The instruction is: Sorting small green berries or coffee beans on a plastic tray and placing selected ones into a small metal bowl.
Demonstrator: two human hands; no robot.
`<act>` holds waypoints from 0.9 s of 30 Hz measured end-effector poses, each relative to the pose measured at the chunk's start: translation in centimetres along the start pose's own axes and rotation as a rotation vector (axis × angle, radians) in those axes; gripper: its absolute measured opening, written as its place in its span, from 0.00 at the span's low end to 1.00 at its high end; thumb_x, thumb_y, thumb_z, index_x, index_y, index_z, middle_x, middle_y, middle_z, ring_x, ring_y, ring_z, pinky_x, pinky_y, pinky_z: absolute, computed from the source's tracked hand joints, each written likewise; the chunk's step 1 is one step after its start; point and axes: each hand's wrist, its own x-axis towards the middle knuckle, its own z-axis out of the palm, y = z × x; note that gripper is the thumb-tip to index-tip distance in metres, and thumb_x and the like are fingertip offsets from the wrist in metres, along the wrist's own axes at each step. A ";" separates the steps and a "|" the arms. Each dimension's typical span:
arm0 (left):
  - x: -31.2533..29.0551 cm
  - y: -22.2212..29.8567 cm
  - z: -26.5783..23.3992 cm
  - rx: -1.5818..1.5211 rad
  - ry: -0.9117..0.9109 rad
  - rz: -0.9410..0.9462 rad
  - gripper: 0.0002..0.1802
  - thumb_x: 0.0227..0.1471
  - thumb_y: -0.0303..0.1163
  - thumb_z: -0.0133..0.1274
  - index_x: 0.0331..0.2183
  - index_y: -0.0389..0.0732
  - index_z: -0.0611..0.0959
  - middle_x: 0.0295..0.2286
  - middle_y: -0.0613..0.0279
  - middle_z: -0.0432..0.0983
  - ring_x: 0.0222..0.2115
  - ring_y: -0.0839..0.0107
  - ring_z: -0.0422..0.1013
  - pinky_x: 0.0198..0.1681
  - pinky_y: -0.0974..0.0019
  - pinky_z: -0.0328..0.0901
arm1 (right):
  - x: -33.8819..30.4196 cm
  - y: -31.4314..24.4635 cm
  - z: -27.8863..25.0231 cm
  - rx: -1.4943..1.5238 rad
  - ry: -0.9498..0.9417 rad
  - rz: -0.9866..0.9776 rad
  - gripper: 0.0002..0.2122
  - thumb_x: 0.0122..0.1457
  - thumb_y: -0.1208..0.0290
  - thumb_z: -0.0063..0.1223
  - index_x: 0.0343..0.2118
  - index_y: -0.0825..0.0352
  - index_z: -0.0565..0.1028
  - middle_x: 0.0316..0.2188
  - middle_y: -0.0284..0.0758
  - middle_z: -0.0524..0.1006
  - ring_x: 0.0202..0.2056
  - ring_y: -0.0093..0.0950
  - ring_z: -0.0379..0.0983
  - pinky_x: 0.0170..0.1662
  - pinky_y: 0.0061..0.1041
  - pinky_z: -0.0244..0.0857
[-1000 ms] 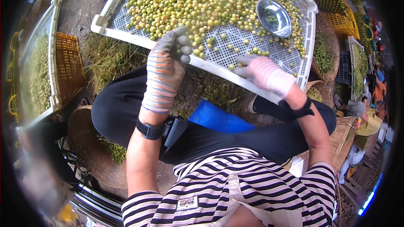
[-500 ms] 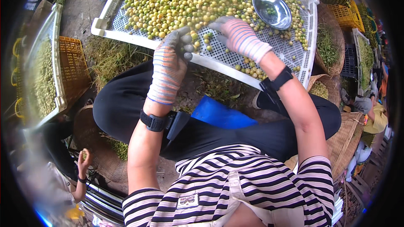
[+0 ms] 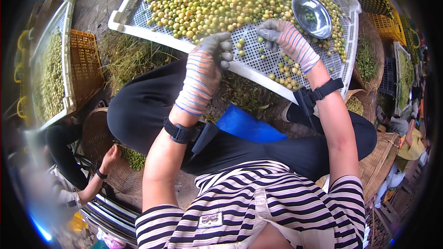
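Observation:
Both my hands wear striped gloves with grey coated fingers. My left hand hovers at the near rim of a white perforated tray, its fingers curled inward; what lies inside them is hidden. Over the mesh, my right hand has its fingers bent and drawn together, and I cannot make out anything in them. Between the hands a few small round green fruits lie loose. Behind them spreads a thick heap of yellow-green round fruits. A shiny metal bowl with a few green pieces rests on the tray's right part.
Dry grass and a blue sheet lie below the tray. At left stand an orange crate and another fruit-filled tray. A co-worker's hand reaches to a woven basket. More baskets line the right.
In the picture, tray and hands have shifted right. A green fruit seen in my left fingers no longer shows. My right fingers have drawn closer together. The co-worker's hand has lowered to the basket.

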 end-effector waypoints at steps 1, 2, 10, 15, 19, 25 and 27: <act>-0.1 -0.3 0.1 0.013 0.001 -0.033 0.18 0.62 0.38 0.45 0.44 0.33 0.77 0.27 0.66 0.73 0.23 0.77 0.68 0.23 0.76 0.60 | 0.0 0.0 0.2 -0.030 0.016 -0.017 0.10 0.58 0.64 0.57 0.34 0.66 0.78 0.23 0.29 0.78 0.21 0.16 0.71 0.24 0.19 0.65; 0.0 -0.5 0.2 0.006 -0.025 -0.051 0.18 0.62 0.38 0.45 0.44 0.33 0.77 0.27 0.66 0.73 0.23 0.77 0.67 0.23 0.76 0.60 | 0.0 0.1 0.4 -0.093 0.066 -0.005 0.10 0.58 0.64 0.57 0.34 0.66 0.78 0.23 0.30 0.78 0.22 0.18 0.72 0.25 0.21 0.66; -0.3 0.4 -0.3 -0.005 0.025 0.010 0.19 0.62 0.38 0.46 0.45 0.31 0.77 0.27 0.66 0.74 0.23 0.76 0.68 0.24 0.76 0.62 | -3.9 -1.8 -1.7 -0.733 -0.075 0.001 0.10 0.53 0.65 0.56 0.34 0.65 0.80 0.26 0.42 0.79 0.29 0.29 0.78 0.35 0.31 0.69; -0.3 0.8 -0.2 -0.014 0.002 0.047 0.19 0.61 0.38 0.46 0.45 0.32 0.77 0.26 0.66 0.74 0.24 0.75 0.69 0.24 0.75 0.62 | -7.5 -2.2 0.2 -0.614 -0.357 -0.152 0.14 0.51 0.69 0.56 0.42 0.60 0.81 0.31 0.40 0.81 0.33 0.32 0.78 0.39 0.30 0.72; -0.2 0.6 -0.3 -0.002 0.006 0.032 0.19 0.61 0.38 0.46 0.45 0.32 0.77 0.27 0.65 0.73 0.24 0.75 0.68 0.24 0.75 0.62 | -5.8 -1.6 2.6 -0.964 -0.050 -0.353 0.15 0.49 0.72 0.57 0.42 0.57 0.80 0.35 0.38 0.79 0.37 0.38 0.76 0.40 0.35 0.71; -0.1 0.0 -0.6 -0.022 -0.033 -0.002 0.19 0.62 0.38 0.46 0.45 0.32 0.77 0.27 0.65 0.74 0.24 0.76 0.68 0.24 0.75 0.61 | -2.9 0.1 5.1 -0.999 -0.145 -0.395 0.13 0.48 0.71 0.59 0.39 0.56 0.81 0.30 0.37 0.77 0.35 0.39 0.75 0.38 0.37 0.70; 0.1 -0.1 -0.9 -0.084 -0.059 -0.080 0.22 0.62 0.41 0.47 0.46 0.32 0.76 0.29 0.63 0.74 0.25 0.74 0.70 0.27 0.75 0.65 | -2.8 0.7 4.7 -0.919 -0.133 -0.368 0.11 0.51 0.71 0.57 0.38 0.60 0.81 0.31 0.39 0.80 0.33 0.37 0.77 0.38 0.34 0.71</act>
